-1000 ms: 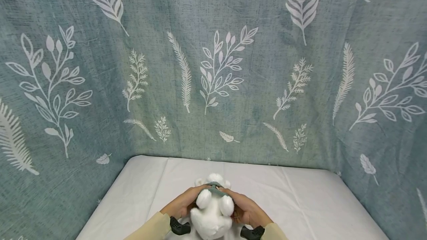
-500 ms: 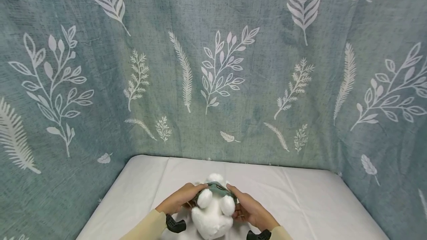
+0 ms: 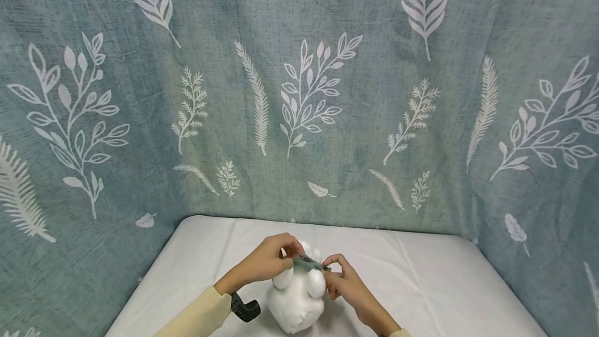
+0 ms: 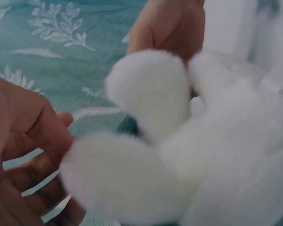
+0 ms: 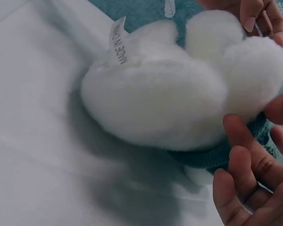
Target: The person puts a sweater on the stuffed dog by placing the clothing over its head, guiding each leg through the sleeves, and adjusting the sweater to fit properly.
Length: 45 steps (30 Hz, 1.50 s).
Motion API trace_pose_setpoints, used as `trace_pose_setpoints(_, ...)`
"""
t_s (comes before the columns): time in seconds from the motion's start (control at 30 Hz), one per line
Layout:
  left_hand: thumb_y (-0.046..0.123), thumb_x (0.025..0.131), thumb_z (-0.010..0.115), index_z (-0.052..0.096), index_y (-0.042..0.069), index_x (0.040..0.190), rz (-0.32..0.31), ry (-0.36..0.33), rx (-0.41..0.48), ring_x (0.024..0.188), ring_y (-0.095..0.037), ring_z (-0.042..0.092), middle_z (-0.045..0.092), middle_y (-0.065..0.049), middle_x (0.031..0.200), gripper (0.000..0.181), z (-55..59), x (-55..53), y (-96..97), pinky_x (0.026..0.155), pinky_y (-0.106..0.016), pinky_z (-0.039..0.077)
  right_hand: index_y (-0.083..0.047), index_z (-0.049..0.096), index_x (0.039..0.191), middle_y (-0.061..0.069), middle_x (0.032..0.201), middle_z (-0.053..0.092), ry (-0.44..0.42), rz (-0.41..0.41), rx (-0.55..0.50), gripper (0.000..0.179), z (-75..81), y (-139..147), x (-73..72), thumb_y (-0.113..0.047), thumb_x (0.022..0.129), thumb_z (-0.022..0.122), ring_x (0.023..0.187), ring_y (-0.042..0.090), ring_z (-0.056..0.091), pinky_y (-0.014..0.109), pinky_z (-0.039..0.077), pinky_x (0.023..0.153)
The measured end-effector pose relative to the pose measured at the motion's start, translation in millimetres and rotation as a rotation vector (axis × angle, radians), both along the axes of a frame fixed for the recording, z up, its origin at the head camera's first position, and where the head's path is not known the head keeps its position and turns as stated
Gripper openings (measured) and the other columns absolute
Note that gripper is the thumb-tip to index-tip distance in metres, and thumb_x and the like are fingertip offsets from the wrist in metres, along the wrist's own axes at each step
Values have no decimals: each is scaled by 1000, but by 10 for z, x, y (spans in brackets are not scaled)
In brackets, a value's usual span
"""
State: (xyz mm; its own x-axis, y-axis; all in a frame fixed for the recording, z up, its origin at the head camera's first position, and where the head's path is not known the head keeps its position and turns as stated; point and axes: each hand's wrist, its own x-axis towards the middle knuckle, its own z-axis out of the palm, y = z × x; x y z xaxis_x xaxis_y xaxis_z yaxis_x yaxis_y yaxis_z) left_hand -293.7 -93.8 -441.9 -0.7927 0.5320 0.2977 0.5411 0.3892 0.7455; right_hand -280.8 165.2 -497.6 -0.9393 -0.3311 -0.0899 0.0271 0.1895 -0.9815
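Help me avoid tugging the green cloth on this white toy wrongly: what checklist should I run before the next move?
1. Left hand on the green cloth: ok, thumb and fingers at its edge.
2. Right hand on the opposite side of the green cloth: ok, fingertips there.
3. Label clear of both hands: ok.
4. Whole green cloth in sight: not ok, the white toy and the hands hide part.
5. Grip firm enough: cannot tell.

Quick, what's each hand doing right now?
Left hand: closed, pinching one end of the green cloth.
Right hand: closed too, pinching the cloth's other end.
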Motion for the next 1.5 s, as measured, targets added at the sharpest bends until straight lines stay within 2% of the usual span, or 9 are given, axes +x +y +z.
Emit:
trace_pose_setpoints(0.1, -5, 90, 63, 73, 12, 109, -108, 64, -77, 86, -6, 59, 67, 1, 100, 27, -21, 44, 78, 75, -24, 51, -8, 52, 129, 4, 81, 65, 48, 32, 50, 42, -24, 13, 4, -34, 100, 68, 68, 17, 55, 33, 50, 67)
trace_pose_setpoints(0.2, -2, 91, 67, 73, 14, 116, -165, 134, -176, 85, -1, 59, 65, 7, 101, 30, -87, 60, 119, 77, -20, 52, -10, 58, 133, 6, 88, 65, 115, 45, 116, 44, -38, 17, -1, -34, 98, 71, 72, 19, 55, 33, 51, 66)
trace_pose_setpoints(0.4, 17, 95, 77, 74, 16, 120, -172, 289, -335, 74, 2, 52, 60, 8, 95, 25, -148, 64, 173, 66, -13, 45, -11, 73, 123, 1, 88, 66, 258, 9, 245, 32, -51, -8, -27, -29, 98, 72, 76, 17, 56, 28, 49, 63)
trace_pose_setpoints(0.57, 37, 95, 73, 76, 21, 123, -173, 370, -372, 62, 1, 37, 54, 6, 81, 32, -194, 67, 193, 60, -15, 34, -7, 76, 113, 0, 86, 66, 230, -30, 255, 27, -52, -8, -24, -30, 99, 71, 73, 16, 55, 27, 48, 60)
trace_pose_setpoints(0.7, 50, 95, 69, 75, 25, 127, -107, 452, -437, 63, 0, 35, 54, 10, 81, 41, -221, 97, 225, 61, -18, 32, -6, 75, 109, 2, 87, 67, 162, -53, 195, 24, -28, 8, -35, -28, 101, 68, 70, 17, 54, 27, 47, 57)
trace_pose_setpoints(0.87, 57, 97, 65, 80, 26, 114, 33, 529, -549, 68, -2, 35, 50, 15, 76, 38, -243, 133, 301, 58, -21, 29, -3, 72, 108, 4, 88, 66, 120, -51, 103, 26, 75, 39, -25, -27, 102, 66, 67, 15, 50, 27, 46, 57)
trace_pose_setpoints(1.0, 58, 98, 63, 82, 24, 102, 119, 569, -604, 64, -4, 33, 46, 13, 72, 39, -261, 147, 365, 54, -23, 27, -1, 71, 109, 5, 89, 64, 130, -37, 86, 26, 154, 96, 4, -26, 102, 66, 65, 14, 48, 27, 45, 57)
trace_pose_setpoints(1.3, 52, 93, 72, 76, 19, 77, 274, 617, -555, 50, -6, 31, 44, 7, 73, 37, -294, 173, 466, 50, -22, 29, -3, 71, 107, 7, 92, 63, 179, 20, 111, 24, 253, 158, 92, -26, 100, 68, 64, 10, 48, 24, 45, 57)
trace_pose_setpoints(1.5, 45, 85, 82, 70, 18, 68, 396, 650, -567, 57, -10, 38, 42, 5, 72, 34, -339, 161, 586, 49, -25, 32, -5, 73, 102, 6, 92, 64, 253, 51, 130, 18, 272, 117, 164, -22, 99, 69, 68, 10, 51, 23, 43, 57)
